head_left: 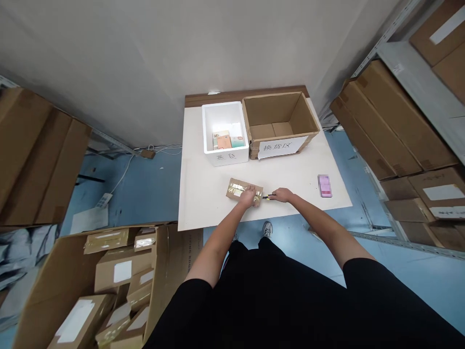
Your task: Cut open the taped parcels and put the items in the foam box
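Note:
A small brown cardboard parcel [234,186], wrapped in shiny tape and bearing a white label, lies near the front of the white table. My left hand [247,196] grips it from above, towards its right end. In my right hand [282,195] is a utility knife [269,197] with yellow and dark parts, its tip at the parcel's right end. Whether the blade has entered the tape is too small to tell. Behind the parcel stands a white foam box [227,158] with several small cartons inside. Beside it is an open cardboard box [250,123] with a handwritten paper sign.
A pink printed item [324,186] lies on the right of the table [203,203]. At the lower left, a large carton [47,291] holds several taped parcels [112,271]. Shelves with brown boxes [392,116] flank the right side; more boxes [36,155] stand on the left.

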Motion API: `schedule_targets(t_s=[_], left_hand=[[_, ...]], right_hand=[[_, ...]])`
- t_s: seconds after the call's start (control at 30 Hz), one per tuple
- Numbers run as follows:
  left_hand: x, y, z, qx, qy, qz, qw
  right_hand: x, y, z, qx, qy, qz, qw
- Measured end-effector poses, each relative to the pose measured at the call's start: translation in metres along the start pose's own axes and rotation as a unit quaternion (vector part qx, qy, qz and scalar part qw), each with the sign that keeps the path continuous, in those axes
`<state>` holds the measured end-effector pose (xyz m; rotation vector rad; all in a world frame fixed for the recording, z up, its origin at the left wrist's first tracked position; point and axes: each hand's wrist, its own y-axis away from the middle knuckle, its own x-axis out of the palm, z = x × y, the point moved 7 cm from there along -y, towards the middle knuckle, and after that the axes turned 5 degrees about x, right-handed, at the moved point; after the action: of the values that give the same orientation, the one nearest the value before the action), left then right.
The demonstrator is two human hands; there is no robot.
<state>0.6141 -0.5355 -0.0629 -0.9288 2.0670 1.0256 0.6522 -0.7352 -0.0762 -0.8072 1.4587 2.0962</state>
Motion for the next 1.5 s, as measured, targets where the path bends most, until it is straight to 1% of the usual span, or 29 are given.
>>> schedule_targets(t_s=[0.07, 0.13, 0.2, 0.27, 0.33, 0.37, 0.43, 0.57, 0.67, 0.77, 0.83, 0.9, 1.0, 1.07, 1.13, 1.23, 1.33, 1.4, 1.5], left_hand=[[0.001, -0.003, 0.001, 0.003, -0.007, 0.005, 1.0], [0.001, -0.005, 0.002, 0.013, -0.016, 0.004, 1.0], [0.003, -0.005, 0.002, 0.024, -0.021, -0.002, 0.999], [0.005, -0.004, 0.001, 0.035, -0.022, -0.01, 0.999], [0.009, -0.001, 0.0, 0.042, -0.02, -0.019, 0.999], [0.011, 0.001, -0.001, 0.042, -0.019, -0.023, 0.999], [0.014, 0.003, 0.0, 0.032, -0.015, -0.029, 0.999], [0.015, 0.007, -0.001, 0.017, -0.005, -0.049, 0.999], [0.014, 0.013, -0.006, 0.029, -0.002, -0.062, 0.998], [0.014, 0.022, -0.012, 0.051, -0.012, -0.075, 0.996], [0.012, 0.026, -0.012, 0.054, -0.02, -0.076, 0.995], [0.008, 0.027, -0.006, 0.049, -0.015, -0.07, 0.996], [-0.005, 0.022, 0.01, 0.036, -0.001, -0.075, 0.997], [-0.013, 0.017, 0.022, 0.013, -0.007, -0.078, 0.997], [-0.018, 0.01, 0.033, -0.018, -0.02, -0.068, 0.997], [-0.019, -0.002, 0.041, -0.046, -0.038, -0.036, 0.998], [-0.02, -0.011, 0.043, -0.036, -0.064, -0.02, 0.997], [-0.02, -0.011, 0.041, -0.008, -0.073, -0.033, 0.997], [-0.016, -0.004, 0.041, 0.023, -0.058, -0.073, 0.995]], right_hand=[[0.001, 0.011, -0.007, 0.046, -0.056, -0.024, 0.997], [0.007, 0.017, -0.003, 0.096, -0.16, -0.05, 0.981], [0.02, 0.014, 0.011, 0.14, -0.279, -0.073, 0.947], [0.034, 0.005, 0.028, 0.182, -0.363, -0.108, 0.908], [0.046, -0.006, 0.041, 0.212, -0.4, -0.137, 0.881], [0.05, -0.01, 0.044, 0.224, -0.408, -0.147, 0.873], [0.056, -0.015, 0.045, 0.237, -0.413, -0.154, 0.866], [0.057, -0.018, 0.039, 0.23, -0.405, -0.152, 0.872], [0.056, -0.018, 0.039, 0.224, -0.396, -0.157, 0.877], [0.057, -0.018, 0.039, 0.228, -0.402, -0.16, 0.872], [0.059, -0.019, 0.039, 0.217, -0.417, -0.157, 0.868], [0.06, -0.02, 0.039, 0.207, -0.435, -0.149, 0.863], [0.061, -0.02, 0.038, 0.203, -0.46, -0.147, 0.852], [0.062, -0.018, 0.038, 0.193, -0.479, -0.155, 0.842], [0.064, -0.012, 0.038, 0.184, -0.487, -0.162, 0.838], [0.07, 0.002, 0.037, 0.178, -0.46, -0.168, 0.853], [0.077, 0.02, 0.039, 0.151, -0.418, -0.178, 0.878], [0.081, 0.032, 0.044, 0.118, -0.376, -0.19, 0.899], [0.087, 0.045, 0.051, 0.077, -0.3, -0.196, 0.93]])
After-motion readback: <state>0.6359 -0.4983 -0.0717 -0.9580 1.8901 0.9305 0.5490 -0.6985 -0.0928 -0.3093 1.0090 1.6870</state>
